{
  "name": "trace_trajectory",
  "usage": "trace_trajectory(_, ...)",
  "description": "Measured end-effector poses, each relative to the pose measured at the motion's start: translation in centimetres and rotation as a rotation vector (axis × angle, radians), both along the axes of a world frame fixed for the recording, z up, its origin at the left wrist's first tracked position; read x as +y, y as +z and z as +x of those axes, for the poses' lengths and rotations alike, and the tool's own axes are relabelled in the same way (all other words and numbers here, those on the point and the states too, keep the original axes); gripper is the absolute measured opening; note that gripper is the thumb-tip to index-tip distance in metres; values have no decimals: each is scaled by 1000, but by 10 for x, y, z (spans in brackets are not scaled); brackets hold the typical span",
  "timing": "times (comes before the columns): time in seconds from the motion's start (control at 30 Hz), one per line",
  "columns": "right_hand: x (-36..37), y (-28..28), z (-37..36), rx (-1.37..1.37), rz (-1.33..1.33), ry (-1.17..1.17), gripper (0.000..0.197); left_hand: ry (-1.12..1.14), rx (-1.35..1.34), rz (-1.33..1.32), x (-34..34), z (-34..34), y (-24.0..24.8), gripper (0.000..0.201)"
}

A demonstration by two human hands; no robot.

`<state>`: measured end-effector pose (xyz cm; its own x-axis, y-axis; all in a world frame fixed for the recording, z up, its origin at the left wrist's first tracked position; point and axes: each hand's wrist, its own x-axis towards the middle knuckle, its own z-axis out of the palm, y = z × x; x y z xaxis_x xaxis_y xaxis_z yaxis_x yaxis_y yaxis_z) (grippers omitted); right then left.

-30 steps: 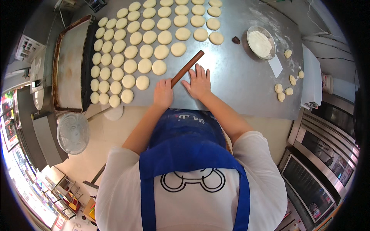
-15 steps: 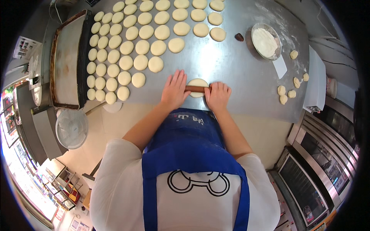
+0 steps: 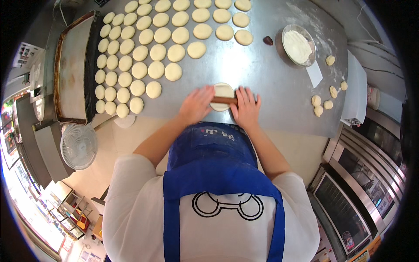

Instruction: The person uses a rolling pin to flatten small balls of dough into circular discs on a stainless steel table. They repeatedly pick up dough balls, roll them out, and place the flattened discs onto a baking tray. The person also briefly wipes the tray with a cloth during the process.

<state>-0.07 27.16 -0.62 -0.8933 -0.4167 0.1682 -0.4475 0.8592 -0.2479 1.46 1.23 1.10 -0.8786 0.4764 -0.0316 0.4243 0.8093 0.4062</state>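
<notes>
A short brown rolling pin (image 3: 224,100) lies crosswise over a round of pale dough (image 3: 223,90) near the table's front edge. My left hand (image 3: 197,105) holds the pin's left end, its fingers slightly blurred. At the other end, my right hand (image 3: 246,108) presses on the pin, with fingers pointing away from me and the thumb alongside. Pressed between pin and table, the dough shows above and below the pin. Many smooth dough rounds (image 3: 153,89) lie in rows to the left and toward the far side.
A metal bowl of flour (image 3: 299,46) stands at the right, beside a white scraper (image 3: 314,75) and a small dark lump (image 3: 267,40). Several small dough pieces (image 3: 316,101) lie near the right edge. At the left is a dark-rimmed baking tray (image 3: 75,65); below it, a fan (image 3: 78,146).
The fingers of my left hand have drawn in from stretched out to bent by the pin's end. The dough looks longer from near to far. The whole view has shifted slightly.
</notes>
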Motion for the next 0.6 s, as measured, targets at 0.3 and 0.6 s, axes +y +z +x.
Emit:
trace_trajectory(0.3, -6, -2, -16, -36, -54, 9, 61, 401, -136, 270, 45, -50, -10, 44)
trace_trajectory(0.6, 17, 16, 34, -118, -204, -53, 24, 714, -789, 1177, 62, -17, -8, 27)
